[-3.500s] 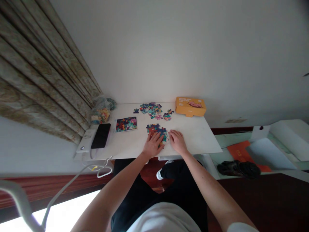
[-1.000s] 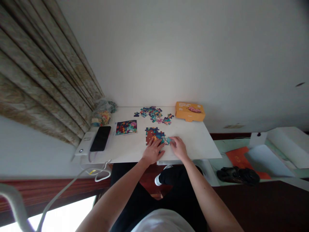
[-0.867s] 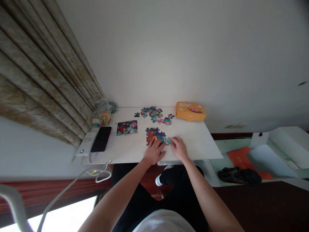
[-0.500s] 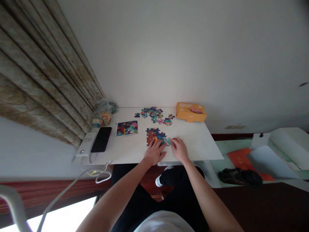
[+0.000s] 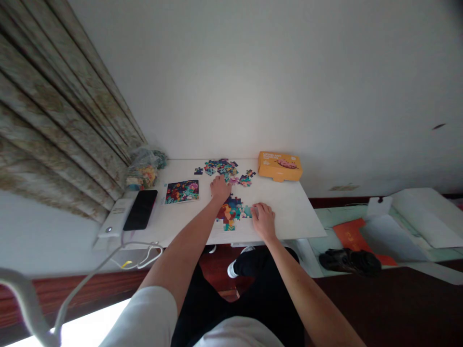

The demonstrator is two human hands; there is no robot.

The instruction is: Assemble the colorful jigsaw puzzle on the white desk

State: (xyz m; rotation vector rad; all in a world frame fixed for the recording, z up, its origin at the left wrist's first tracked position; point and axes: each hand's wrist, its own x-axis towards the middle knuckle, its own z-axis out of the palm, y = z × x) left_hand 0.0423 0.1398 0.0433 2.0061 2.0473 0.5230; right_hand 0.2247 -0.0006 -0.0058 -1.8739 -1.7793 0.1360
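I am standing in what looks like a room in a home; a floral curtain hangs in long folds on the left, beside a plain pale wall; against it is a small white table with a phone, a yellow puzzle box and loose jigsaw pieces; reddish flooring shows below; an open white box sits at the right.
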